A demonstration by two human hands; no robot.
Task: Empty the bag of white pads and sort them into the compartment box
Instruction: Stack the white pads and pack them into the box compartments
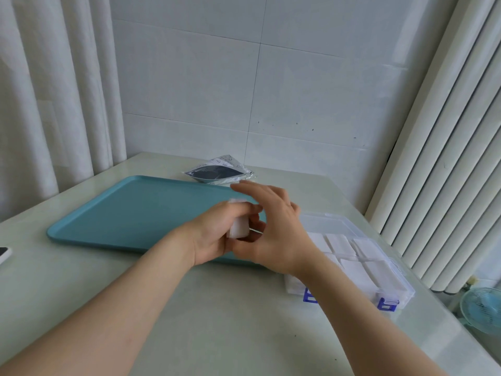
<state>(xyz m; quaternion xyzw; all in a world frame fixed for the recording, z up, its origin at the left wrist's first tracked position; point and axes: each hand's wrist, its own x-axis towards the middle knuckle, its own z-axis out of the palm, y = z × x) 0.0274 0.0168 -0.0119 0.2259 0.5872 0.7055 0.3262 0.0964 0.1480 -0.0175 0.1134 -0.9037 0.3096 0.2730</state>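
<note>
My left hand grips a small stack of white pads above the near right corner of a teal tray. My right hand is against that stack, thumb and lower fingers touching it, with the index finger stretched out toward the far side. To the right lies the clear compartment box, lid open, with white pads lying in several compartments. The grey and white bag lies flat behind the tray near the wall.
A phone's corner shows at the left table edge. Blue latches mark the box's near side. Curtains hang left and right, a tiled wall stands behind, and a small blue fan sits below the table's right edge.
</note>
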